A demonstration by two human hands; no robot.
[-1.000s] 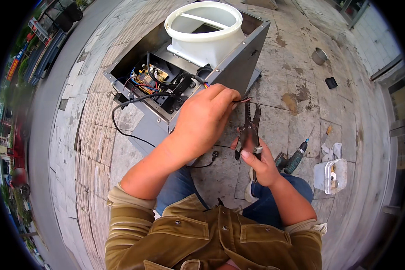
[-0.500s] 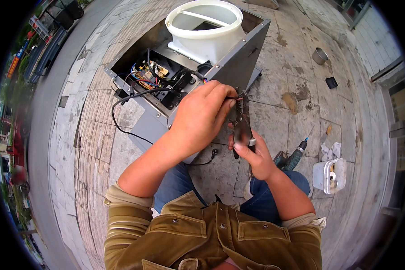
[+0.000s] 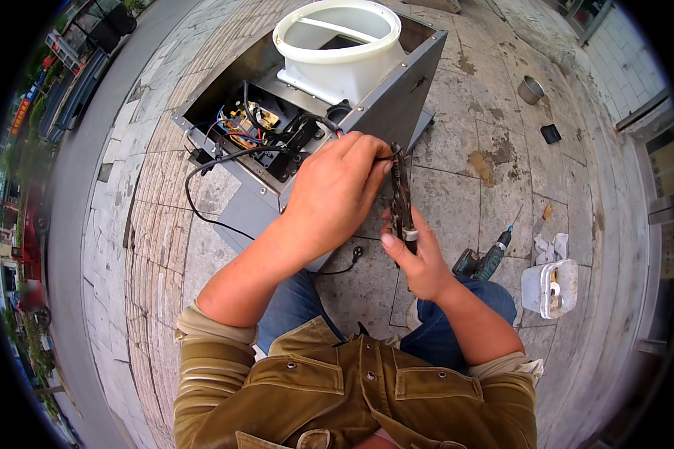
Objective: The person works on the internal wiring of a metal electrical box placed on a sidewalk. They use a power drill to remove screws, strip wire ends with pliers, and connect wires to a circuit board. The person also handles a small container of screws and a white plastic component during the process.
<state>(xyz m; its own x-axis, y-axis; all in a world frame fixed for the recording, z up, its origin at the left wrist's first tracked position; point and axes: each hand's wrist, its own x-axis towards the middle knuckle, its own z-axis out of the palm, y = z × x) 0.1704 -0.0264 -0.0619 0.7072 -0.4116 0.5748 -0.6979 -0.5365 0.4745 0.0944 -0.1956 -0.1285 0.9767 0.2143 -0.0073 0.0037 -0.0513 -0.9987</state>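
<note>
My left hand (image 3: 337,187) is pinched on a thin dark wire (image 3: 384,157) beside the jaws of dark wire-stripping pliers (image 3: 401,198). My right hand (image 3: 419,258) grips the pliers' handles, thumb along the side. Above my hands stands a grey metal housing (image 3: 404,112) with a white round duct (image 3: 337,52) on top and an open compartment holding a circuit board (image 3: 258,123), coloured wires and black cables. A black cord (image 3: 202,213) loops down the left side to a plug (image 3: 356,254) on the paving. The far end of the wire is hard to make out.
Stone paving (image 3: 472,209) surrounds me. At right lie a green drill (image 3: 490,258), a wooden-handled tool (image 3: 547,213), white rags (image 3: 554,247), a white plastic tub (image 3: 547,288), a metal pot (image 3: 532,90) and a black square piece (image 3: 550,134). Parked vehicles (image 3: 82,75) line the road at left.
The pliers have swung more upright and edge-on, their jaws now closer to my left fingertips. My left hand has shifted slightly up, and my right hand slightly left and up.
</note>
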